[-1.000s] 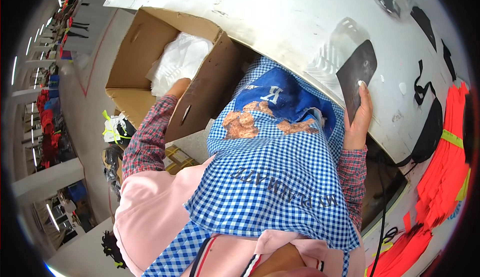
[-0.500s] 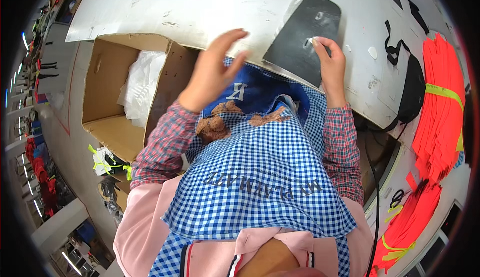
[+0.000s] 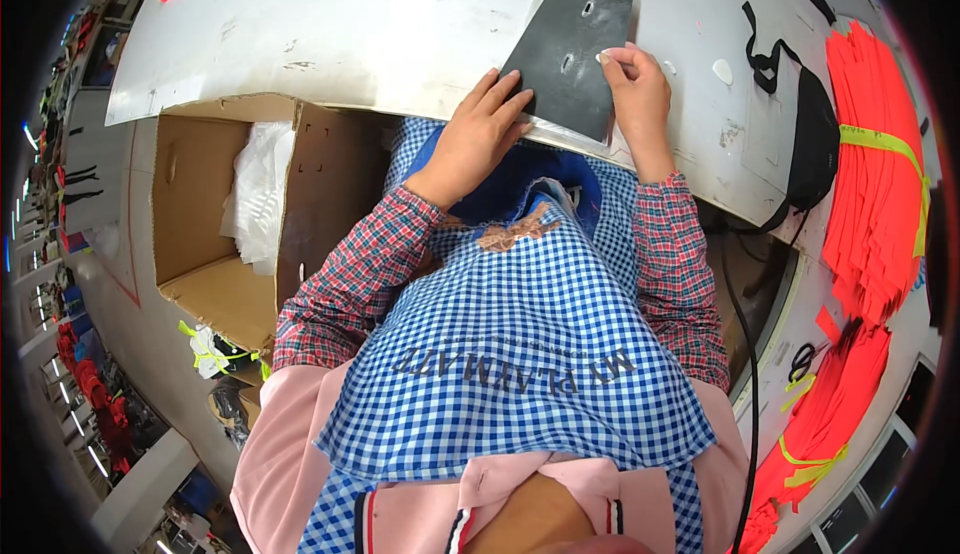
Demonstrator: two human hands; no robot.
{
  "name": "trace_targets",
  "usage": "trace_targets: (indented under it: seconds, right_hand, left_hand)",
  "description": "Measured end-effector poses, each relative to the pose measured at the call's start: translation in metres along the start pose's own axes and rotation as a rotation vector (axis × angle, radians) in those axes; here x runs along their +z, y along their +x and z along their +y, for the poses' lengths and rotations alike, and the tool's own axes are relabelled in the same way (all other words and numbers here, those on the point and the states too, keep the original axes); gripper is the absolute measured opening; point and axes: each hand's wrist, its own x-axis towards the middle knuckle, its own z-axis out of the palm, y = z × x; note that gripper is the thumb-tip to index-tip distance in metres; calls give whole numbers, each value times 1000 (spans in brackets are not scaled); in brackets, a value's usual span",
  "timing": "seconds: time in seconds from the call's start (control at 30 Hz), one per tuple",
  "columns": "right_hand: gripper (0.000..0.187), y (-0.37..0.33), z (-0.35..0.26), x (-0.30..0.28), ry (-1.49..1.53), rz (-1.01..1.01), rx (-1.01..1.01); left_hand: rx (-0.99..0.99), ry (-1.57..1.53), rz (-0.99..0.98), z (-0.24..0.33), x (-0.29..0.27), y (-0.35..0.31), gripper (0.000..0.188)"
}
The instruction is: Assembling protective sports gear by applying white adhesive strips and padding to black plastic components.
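Observation:
A dark grey tapered template with rounded far corners and two small slots lies flat on the white table. Pale smudges mark its face around the slots. A thin translucent layer peeks out along its near edge. My left hand lies with fingers stretched out, fingertips on the template's lower left edge. At the template's right side, my right hand pinches a small white piece of tailor's chalk, mostly covered by the fingers. The chalk is close to the nearer slot; contact cannot be made out.
A white oval piece lies right of the template. Further right are a black bag-like piece with a strap and tied bundles of orange-red fabric. Scissors lie near the lower bundle. An open cardboard box with clear bags stands left.
My left hand has come down from the air onto the template's lower left edge. My right hand keeps its pinch beside the nearer slot. The whole view has shifted slightly.

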Motion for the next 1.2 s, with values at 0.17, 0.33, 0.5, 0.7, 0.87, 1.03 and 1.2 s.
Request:
trace_targets:
  seconds: [0.17,0.33,0.5,0.7,0.87,1.03,1.2]
  right_hand:
    - [21,1,11,2,66,56,13]
    - [22,0,14,2,53,20,40]
    - [22,-1,10,1,57,27,23]
    - [18,-2,9,-4,88,118,0]
    - [14,-3,12,-8,332,74,71]
    - [19,-12,2,-10,468,-42,139]
    - [25,-11,7,-11,691,-146,267]
  left_hand:
    - [-20,32,79,6,4,-4,34]
    - [-21,59,111,10,4,-7,32]
    - [-16,65,117,11,4,-8,32]
    - [-53,5,133,10,6,-3,36]
    - [-74,-23,168,-1,4,32,40]
    - [-65,-8,119,-17,16,57,42]
    - [-74,38,25,-21,25,56,44]
